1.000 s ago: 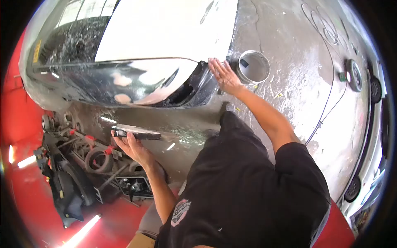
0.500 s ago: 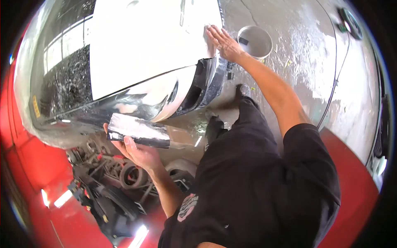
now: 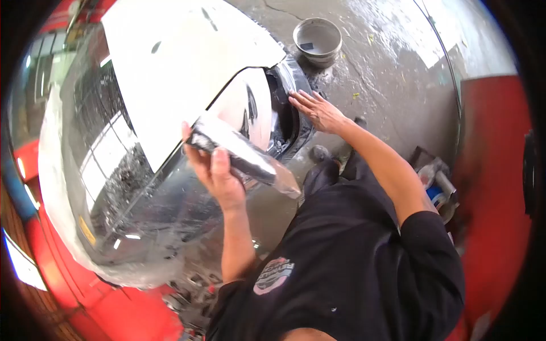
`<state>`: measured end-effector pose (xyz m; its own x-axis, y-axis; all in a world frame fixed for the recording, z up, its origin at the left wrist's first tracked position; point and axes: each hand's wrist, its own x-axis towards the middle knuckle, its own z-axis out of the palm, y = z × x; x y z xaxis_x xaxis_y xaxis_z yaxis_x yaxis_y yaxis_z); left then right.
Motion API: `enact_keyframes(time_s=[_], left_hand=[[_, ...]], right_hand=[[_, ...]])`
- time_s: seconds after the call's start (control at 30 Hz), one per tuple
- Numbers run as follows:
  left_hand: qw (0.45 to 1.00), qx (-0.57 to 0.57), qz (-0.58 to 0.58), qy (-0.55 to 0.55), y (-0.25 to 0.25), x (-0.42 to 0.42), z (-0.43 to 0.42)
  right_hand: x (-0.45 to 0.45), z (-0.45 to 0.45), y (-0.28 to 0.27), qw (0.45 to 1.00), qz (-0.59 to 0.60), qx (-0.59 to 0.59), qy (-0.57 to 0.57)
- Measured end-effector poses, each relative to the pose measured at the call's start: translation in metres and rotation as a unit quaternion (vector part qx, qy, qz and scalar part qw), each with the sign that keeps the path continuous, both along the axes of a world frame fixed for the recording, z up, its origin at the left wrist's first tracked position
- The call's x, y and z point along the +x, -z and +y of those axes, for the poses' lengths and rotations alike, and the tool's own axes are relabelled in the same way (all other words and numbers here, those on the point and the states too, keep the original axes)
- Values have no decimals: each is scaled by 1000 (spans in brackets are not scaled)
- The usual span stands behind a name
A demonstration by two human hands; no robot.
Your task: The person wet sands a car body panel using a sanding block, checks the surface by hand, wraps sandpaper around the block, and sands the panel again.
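Note:
My left hand (image 3: 219, 176) is wrapped round a dark sanding block (image 3: 242, 153) with a whitish, wet-looking face and a clear flap at its right end. The block is held up over the side of a car. My right hand (image 3: 318, 111) lies with its fingers spread on the dark front corner (image 3: 293, 77) of the car and holds nothing. Left of that corner is the white hood (image 3: 176, 62), with a few grey marks. Below the hood is a pale, patchy fender (image 3: 259, 102) with dark areas.
A round bucket (image 3: 318, 42) with a dark piece inside stands on the wet floor (image 3: 375, 74) beyond the car's corner. A cable (image 3: 446, 51) runs at the right. Plastic film (image 3: 62, 210) covers the car's left part. Car parts lie at the lower left.
The view has swung round. My left hand has raised the block from beside the car to over its side. My right hand has moved from the hood's edge onto the dark corner.

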<state>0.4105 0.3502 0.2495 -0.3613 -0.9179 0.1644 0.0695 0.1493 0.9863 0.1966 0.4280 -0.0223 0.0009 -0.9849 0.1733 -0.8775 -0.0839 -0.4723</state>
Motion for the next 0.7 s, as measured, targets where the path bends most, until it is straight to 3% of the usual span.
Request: enact_keyframes(time_s=[0.07, 0.1, 0.17, 0.2, 0.27, 0.37, 0.57, 0.63, 0.7], left_hand=[[997, 15, -22, 70, 14, -7, 8], [995, 34, -23, 96, 23, -16, 17], [982, 54, -92, 154, 40, -27, 37], [974, 62, -120, 182, 49, -34, 45], [962, 33, -151, 226, 84, -51, 59], [944, -48, -188, 267, 147, -65, 78], [915, -30, -253, 313, 199, -58, 140], [910, -70, -267, 308, 209, -48, 166], [908, 7, -283, 308, 210, -36, 187]], right_hand=[[18, 25, 0, 995, -65, -23, 75], [27, 41, -4, 978, -156, -19, 138], [41, 75, -16, 908, -338, -14, 248], [46, 89, -16, 889, -353, -109, 271], [56, 122, -41, 816, -470, -75, 328], [70, 180, -80, 752, -563, -140, 314], [114, 239, -76, 818, -424, -136, 363], [135, 252, -56, 810, -398, -158, 400], [148, 270, -40, 797, -415, -145, 414]])
